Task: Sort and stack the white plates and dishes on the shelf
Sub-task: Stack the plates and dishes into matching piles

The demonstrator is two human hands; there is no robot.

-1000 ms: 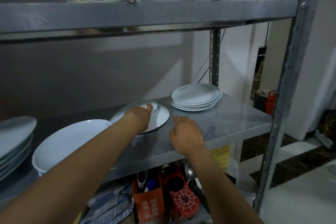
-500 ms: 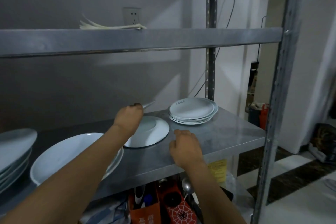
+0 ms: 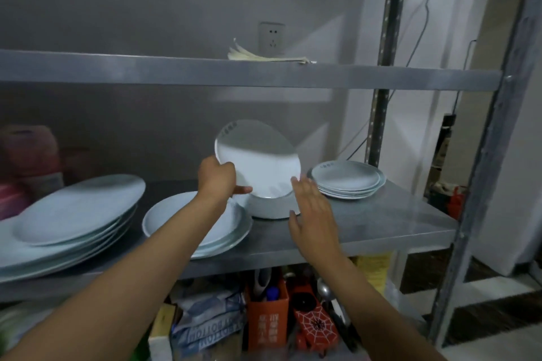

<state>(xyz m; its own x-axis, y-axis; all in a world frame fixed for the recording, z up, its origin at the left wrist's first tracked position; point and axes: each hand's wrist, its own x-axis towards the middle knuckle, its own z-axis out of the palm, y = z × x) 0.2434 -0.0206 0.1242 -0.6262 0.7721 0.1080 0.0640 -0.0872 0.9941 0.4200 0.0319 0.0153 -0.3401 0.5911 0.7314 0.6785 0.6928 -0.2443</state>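
Observation:
My left hand (image 3: 218,180) grips the left rim of a small white plate (image 3: 258,161) and holds it tilted up, its face toward me, above the metal shelf (image 3: 381,223). Under it a white dish (image 3: 272,208) rests on the shelf. My right hand (image 3: 311,208) hovers just right of that dish, fingers spread, holding nothing. To the right lies a stack of small white plates (image 3: 349,179). Left of centre sit two or three medium plates (image 3: 231,228), partly hidden by my left forearm. A stack of large plates (image 3: 73,214) fills the far left.
An upper shelf (image 3: 264,75) runs overhead with folded papers (image 3: 264,56) on it. Upright metal posts (image 3: 481,173) stand at the right. Below the shelf are an orange holder (image 3: 268,319) with utensils, a red spider-web box (image 3: 316,328) and packets (image 3: 205,325).
My left hand has lifted the small plate off the dish and tipped it upright. My right hand has risen from the shelf edge toward the dish. The view has tilted upward.

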